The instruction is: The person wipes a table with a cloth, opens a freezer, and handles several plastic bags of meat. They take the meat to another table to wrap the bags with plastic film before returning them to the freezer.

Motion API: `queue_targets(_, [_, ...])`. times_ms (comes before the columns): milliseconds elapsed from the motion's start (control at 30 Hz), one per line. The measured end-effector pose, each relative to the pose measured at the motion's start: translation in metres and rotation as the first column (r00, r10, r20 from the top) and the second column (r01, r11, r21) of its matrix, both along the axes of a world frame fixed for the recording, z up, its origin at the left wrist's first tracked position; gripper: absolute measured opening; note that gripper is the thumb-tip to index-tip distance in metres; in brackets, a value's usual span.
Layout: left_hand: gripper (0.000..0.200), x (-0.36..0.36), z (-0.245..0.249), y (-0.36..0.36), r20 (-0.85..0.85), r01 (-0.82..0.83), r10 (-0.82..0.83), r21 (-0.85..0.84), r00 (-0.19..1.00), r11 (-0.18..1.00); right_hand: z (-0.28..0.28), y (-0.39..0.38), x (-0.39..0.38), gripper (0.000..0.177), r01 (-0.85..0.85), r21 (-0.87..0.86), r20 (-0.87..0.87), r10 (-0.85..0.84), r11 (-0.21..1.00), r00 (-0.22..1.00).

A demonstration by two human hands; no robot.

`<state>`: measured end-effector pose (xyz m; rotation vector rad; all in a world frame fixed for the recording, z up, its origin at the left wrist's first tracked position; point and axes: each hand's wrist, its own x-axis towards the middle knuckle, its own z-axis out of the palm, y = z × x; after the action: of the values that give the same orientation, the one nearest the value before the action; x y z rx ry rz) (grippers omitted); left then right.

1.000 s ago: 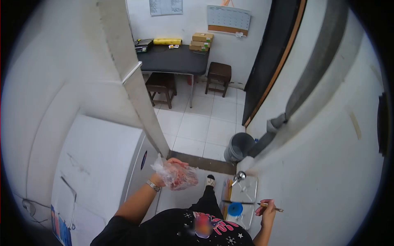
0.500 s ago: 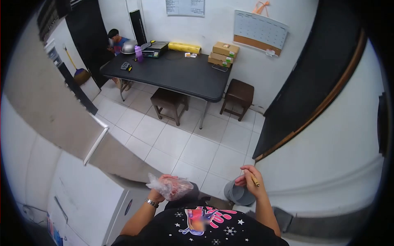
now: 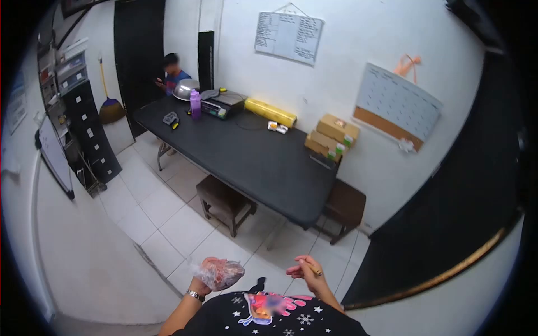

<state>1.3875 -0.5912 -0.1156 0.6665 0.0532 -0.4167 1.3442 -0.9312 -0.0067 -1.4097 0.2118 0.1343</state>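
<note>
My left hand [image 3: 200,283], with a metal watch at the wrist, is closed around a clear plastic bag [image 3: 225,274] of reddish, meat-like contents. It holds the bag in front of my body on the left. To the right, my right hand [image 3: 307,274] has a thin yellow pen-like stick [image 3: 315,270] tucked in its grip, with one end poking out toward the right. Some of those fingers point left, toward the bag but apart from it.
Ahead stands a black table [image 3: 241,148] bearing a scale [image 3: 216,105], a purple bottle [image 3: 195,104], a yellow roll [image 3: 271,113] and cardboard boxes [image 3: 332,135]. Brown stools [image 3: 224,199] sit beneath and beside it. A person [image 3: 175,75] is at the far left end. A dark doorway is right.
My view has swung and moved forward, bringing the table closer. The white cabinet and grey bucket have left view. Both hands keep hold of the same things.
</note>
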Motion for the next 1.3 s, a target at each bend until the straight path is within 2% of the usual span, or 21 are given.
queue_targets(67, [0.029,0.028,0.02,-0.008,0.017,-0.002,0.002,-0.035,1.0,0.999,-0.004,-0.005,0.054,0.023,0.002,0.039,0.022,-0.003,0.999,1.0])
queue_targets(167, [0.024,0.062,0.062,-0.009,-0.041,-0.059,0.058,-0.027,0.997,0.998,0.007,-0.021,0.146,0.022,-0.024,-0.028,0.146,0.028,0.999,0.989])
queue_targets(267, [0.024,0.095,0.066,-0.003,-0.08,-0.192,0.193,0.021,0.978,0.981,0.015,-0.041,0.254,0.026,0.07,-0.063,0.19,-0.057,0.996,0.98])
queue_targets(433, [0.024,0.143,0.053,0.0,-0.165,-0.435,0.453,0.137,0.876,0.89,-0.007,-0.096,0.486,0.035,0.248,-0.172,0.327,-0.182,0.953,0.927])
queue_targets(500, [0.024,0.168,0.058,-0.007,-0.205,-0.518,0.546,0.179,0.812,0.837,-0.017,-0.12,0.586,0.039,0.331,-0.259,0.306,-0.247,0.908,0.919])
queue_targets(567, [0.024,0.201,0.07,-0.016,-0.247,-0.572,0.616,0.231,0.748,0.787,-0.02,-0.143,0.679,0.046,0.4,-0.275,0.192,-0.358,0.874,0.914])
queue_targets(633, [0.024,0.24,0.079,-0.023,-0.287,-0.606,0.665,0.274,0.69,0.747,-0.05,-0.174,0.774,0.049,0.529,-0.355,0.195,-0.492,0.771,0.848])
queue_targets(700, [0.023,0.277,0.085,-0.029,-0.329,-0.622,0.693,0.306,0.641,0.72,-0.058,-0.194,0.835,0.054,0.63,-0.437,0.193,-0.618,0.642,0.763])
queue_targets(767, [0.023,0.309,0.088,-0.033,-0.37,-0.633,0.714,0.334,0.594,0.699,-0.097,-0.225,0.897,0.058,0.609,-0.51,0.136,-0.642,0.608,0.755])
queue_targets(833, [0.023,0.333,0.089,-0.038,-0.424,-0.632,0.724,0.361,0.543,0.686,-0.114,-0.235,0.931,0.059,0.625,-0.552,0.124,-0.687,0.551,0.716])
queue_targets(933, [0.023,0.365,0.084,-0.04,-0.478,-0.626,0.717,0.368,0.507,0.688,-0.136,-0.244,0.972,0.058,0.663,-0.438,0.104,-0.698,0.607,0.708])
queue_targets(967, [0.023,0.371,0.083,-0.04,-0.495,-0.621,0.718,0.379,0.49,0.686,-0.138,-0.242,0.981,0.057,0.674,-0.389,0.091,-0.702,0.628,0.707])
queue_targets(1000, [0.023,0.377,0.082,-0.041,-0.51,-0.619,0.714,0.38,0.48,0.687,-0.135,-0.239,0.985,0.053,0.68,-0.24,0.046,-0.692,0.693,0.721])
queue_targets(1200, [0.023,0.397,0.08,-0.032,-0.562,-0.604,0.698,0.388,0.444,0.697,-0.141,-0.236,1.004,0.039,0.661,0.117,0.101,-0.671,0.741,0.734])
queue_targets(1300, [0.022,0.399,0.081,-0.027,-0.577,-0.603,0.693,0.387,0.432,0.698,-0.119,-0.219,1.001,0.035,0.762,0.096,0.245,-0.757,0.64,0.605])
